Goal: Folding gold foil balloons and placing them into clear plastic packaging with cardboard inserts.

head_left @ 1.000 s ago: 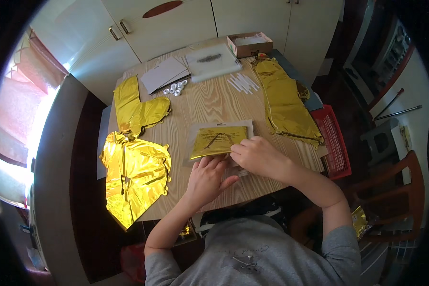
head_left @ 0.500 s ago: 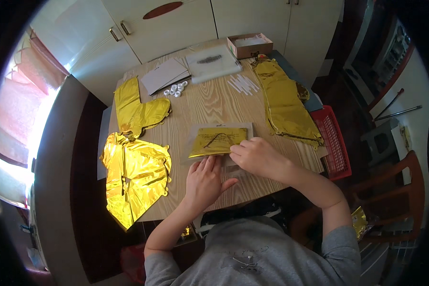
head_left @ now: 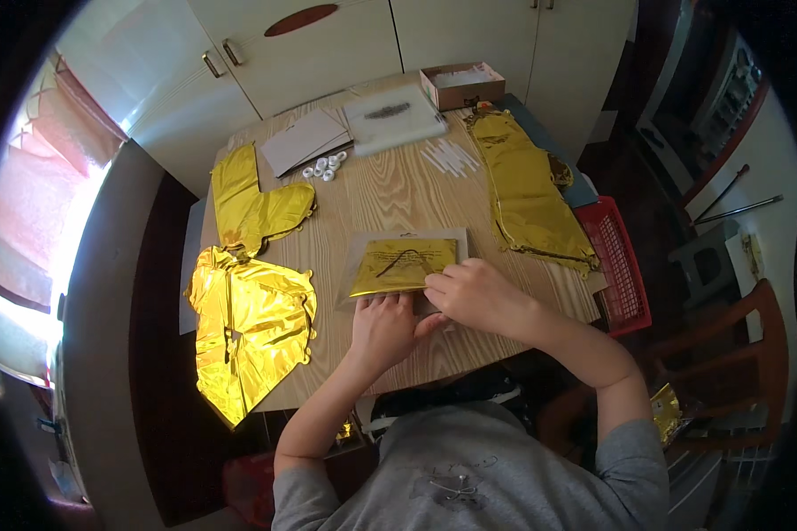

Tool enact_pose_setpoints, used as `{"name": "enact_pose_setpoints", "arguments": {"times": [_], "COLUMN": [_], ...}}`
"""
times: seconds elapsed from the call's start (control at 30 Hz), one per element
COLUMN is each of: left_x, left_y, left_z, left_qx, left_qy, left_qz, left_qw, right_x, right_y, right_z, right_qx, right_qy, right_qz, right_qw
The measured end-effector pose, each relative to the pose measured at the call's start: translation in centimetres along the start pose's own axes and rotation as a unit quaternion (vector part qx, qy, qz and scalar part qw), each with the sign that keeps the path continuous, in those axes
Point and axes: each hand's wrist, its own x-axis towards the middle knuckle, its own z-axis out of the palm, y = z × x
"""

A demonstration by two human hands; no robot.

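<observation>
A folded gold foil balloon [head_left: 407,265] lies in a clear plastic bag [head_left: 352,257] at the table's near middle, with a dark bent line across it. My left hand [head_left: 385,332] reaches the bag's near edge, its fingers stretched out and their tips hidden beneath the folded foil. Its thumb points right, close to my other hand. At the near right corner, my right hand [head_left: 474,294] is closed in a pinch on the bag. What lies between its fingertips is mostly covered.
Flat gold foil balloons [head_left: 252,319] lie along the left, another [head_left: 536,195] on the right. Behind are white tape rolls [head_left: 325,166], cards [head_left: 305,140], a clear plastic pack [head_left: 394,128], white strips [head_left: 450,157] and a cardboard box [head_left: 462,93]. A red basket [head_left: 624,265] stands beyond the right edge.
My left hand has moved slightly right and its fingertips have slid further under the folded foil. Its thumb is now nearer my right hand, which keeps its pinch.
</observation>
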Motion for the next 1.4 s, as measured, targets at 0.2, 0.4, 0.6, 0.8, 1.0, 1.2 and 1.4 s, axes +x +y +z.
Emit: {"name": "enact_pose_setpoints", "arguments": {"times": [0.2, 0.4, 0.6, 0.8, 1.0, 1.2, 1.4], "left_x": [0.3, -2.7, -3.5, -2.7, -2.3, -2.1, -1.2], "left_y": [-0.2, 0.7, 1.8, 1.6, 1.7, 1.5, 1.2], "left_z": [-0.4, -1.7, -3.3, -2.4, -1.6, -0.9, 0.3], "left_qx": [-0.008, 0.016, -0.084, -0.108, -0.124, -0.081, -0.053], "left_qy": [-0.064, 0.061, 0.027, -0.009, -0.028, -0.012, 0.005], "left_qz": [-0.040, -0.003, 0.054, 0.016, 0.024, 0.028, 0.010], "left_qw": [0.997, 0.998, 0.995, 0.994, 0.992, 0.996, 0.999], "right_x": [-0.1, -0.3, -0.3, -0.2, -0.1, -0.2, -0.2], "right_y": [-0.2, 0.0, -0.2, -0.3, -0.4, -0.5, -0.6], "right_z": [0.4, 0.4, 0.4, 0.3, 0.2, 0.4, 0.2], "right_qx": [-0.002, -0.014, -0.006, -0.017, -0.016, -0.018, -0.008], "right_qy": [0.008, 0.005, 0.000, -0.006, -0.015, -0.005, -0.013], "right_qz": [0.002, 0.003, 0.012, 0.000, 0.009, 0.008, 0.006], "right_qw": [1.000, 1.000, 1.000, 1.000, 1.000, 1.000, 1.000]}}
